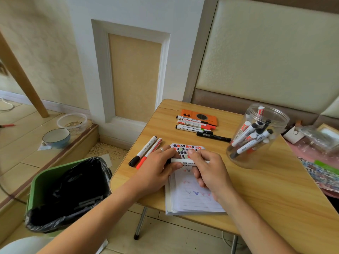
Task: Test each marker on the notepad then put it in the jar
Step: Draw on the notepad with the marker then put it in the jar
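Both hands hold one white marker (180, 160) level above the notepad (192, 200). My left hand (157, 167) grips its left end, where the cap is hidden under the fingers. My right hand (207, 169) grips the barrel. The lined pad carries several coloured test ticks and a patterned top edge. A clear plastic jar (256, 136) at the right leans and holds several markers. Two markers (146, 153), one black-capped and one red-capped, lie left of the pad. Several more markers (196, 126) lie at the far side of the table.
An orange case (211, 117) lies under the far markers. The small wooden table (266, 189) has its left edge beside a green bin with a black liner (69, 191). Bowls (56, 137) sit on the floor step at left. Clutter fills the right edge.
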### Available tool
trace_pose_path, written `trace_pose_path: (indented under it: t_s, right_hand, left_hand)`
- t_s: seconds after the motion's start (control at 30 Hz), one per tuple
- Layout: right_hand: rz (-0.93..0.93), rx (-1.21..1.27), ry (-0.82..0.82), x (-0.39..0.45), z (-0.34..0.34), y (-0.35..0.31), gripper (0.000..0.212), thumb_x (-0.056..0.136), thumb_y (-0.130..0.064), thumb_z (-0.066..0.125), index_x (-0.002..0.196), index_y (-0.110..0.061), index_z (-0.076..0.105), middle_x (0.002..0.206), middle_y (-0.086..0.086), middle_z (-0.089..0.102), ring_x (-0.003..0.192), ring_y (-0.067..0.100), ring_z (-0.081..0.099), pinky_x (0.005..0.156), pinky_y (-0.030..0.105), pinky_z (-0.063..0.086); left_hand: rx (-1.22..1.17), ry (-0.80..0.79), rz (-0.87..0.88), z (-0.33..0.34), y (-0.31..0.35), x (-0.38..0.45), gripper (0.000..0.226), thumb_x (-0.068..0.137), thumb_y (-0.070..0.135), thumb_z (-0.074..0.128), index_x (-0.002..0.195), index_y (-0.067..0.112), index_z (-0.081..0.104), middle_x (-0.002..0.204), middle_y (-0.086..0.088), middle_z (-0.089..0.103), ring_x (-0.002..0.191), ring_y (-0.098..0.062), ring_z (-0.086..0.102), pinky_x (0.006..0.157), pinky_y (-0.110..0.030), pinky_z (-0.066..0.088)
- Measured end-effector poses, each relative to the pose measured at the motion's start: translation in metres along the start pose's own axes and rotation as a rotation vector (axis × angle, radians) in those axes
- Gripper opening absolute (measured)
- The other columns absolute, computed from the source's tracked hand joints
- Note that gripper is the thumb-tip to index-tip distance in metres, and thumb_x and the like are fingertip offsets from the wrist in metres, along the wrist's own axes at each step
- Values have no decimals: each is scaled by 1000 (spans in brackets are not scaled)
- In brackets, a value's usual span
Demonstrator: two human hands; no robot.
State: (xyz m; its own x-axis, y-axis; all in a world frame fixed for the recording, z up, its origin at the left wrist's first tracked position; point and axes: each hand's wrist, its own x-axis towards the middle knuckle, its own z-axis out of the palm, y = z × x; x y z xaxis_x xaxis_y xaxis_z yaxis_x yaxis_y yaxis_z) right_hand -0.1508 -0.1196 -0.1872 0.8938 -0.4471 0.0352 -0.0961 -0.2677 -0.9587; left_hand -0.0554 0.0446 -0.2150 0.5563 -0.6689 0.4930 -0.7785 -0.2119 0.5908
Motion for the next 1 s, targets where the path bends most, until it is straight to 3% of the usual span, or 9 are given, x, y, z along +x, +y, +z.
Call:
trace_pose_path:
  t_s: [0.13, 0.23, 0.4, 0.53, 0.67, 0.73, 0.87, 1.0]
  right_hand:
    - [43, 61, 3, 3, -4, -4, 26, 102, -29, 59, 92, -5, 60, 61, 8, 52, 43, 17, 39, 41, 23, 26]
    - [78, 95, -26, 7, -12, -7, 14, 101, -20, 52, 96, -7, 54, 64, 8, 57, 47, 19, 42, 44, 25, 27]
    - [-27, 41, -56, 9, -42, -25, 15, 98, -16, 66, 95, -2, 66, 65, 7, 67, 50, 18, 53, 44, 25, 39]
    - [-237, 25, 192, 6, -67, -49, 13, 95, -24, 73, 84, -17, 74, 62, 0, 64, 50, 10, 54, 45, 19, 42]
    - [-363, -94, 420, 14, -101, -72, 11, 96, -33, 69, 88, -26, 72, 78, 4, 75, 62, 23, 71, 56, 42, 59]
    - [-447, -163, 530, 21, -121, -83, 3, 97, -29, 68, 98, -25, 68, 83, 3, 76, 69, 21, 76, 65, 43, 62]
    - [-684, -447, 802, 29, -157, -102, 19, 98, -27, 66, 114, -21, 59, 85, 4, 76, 77, 23, 74, 76, 31, 52]
    - [-793, -617, 870, 34, -175, -109, 15, 100, -20, 60, 112, -11, 64, 89, 11, 72, 82, 31, 68, 74, 33, 44]
  left_hand:
    - [3, -1, -14, 4, 0, 2, 17, 101, 37, 57, 104, 22, 62, 99, 10, 54, 90, -6, 50, 73, -20, 41]
    - [67, -17, -25, 9, -5, 4, 24, 99, 45, 55, 113, 26, 60, 105, 11, 54, 98, -9, 48, 84, -25, 42]
    - [209, -82, -43, 18, -13, 4, 41, 94, 47, 59, 131, 30, 50, 124, 9, 53, 116, -13, 45, 103, -38, 41]
    - [206, -124, -87, 16, -11, 3, 48, 95, 46, 54, 141, 34, 47, 144, 9, 45, 137, -12, 38, 117, -41, 32]
    - [231, -176, -104, 13, -3, 3, 49, 92, 49, 44, 137, 37, 55, 151, 10, 42, 142, -10, 33, 121, -43, 25]
    - [233, -186, -116, 13, -1, 3, 51, 91, 49, 42, 138, 36, 56, 152, 9, 41, 142, -11, 35, 121, -40, 26]
    - [240, -204, -134, 12, 0, 2, 53, 90, 51, 39, 138, 37, 56, 153, 9, 41, 140, -12, 38, 120, -39, 29]
    - [248, -215, -139, 13, 1, 1, 48, 93, 47, 44, 138, 37, 56, 152, 10, 42, 138, -11, 41, 118, -35, 32]
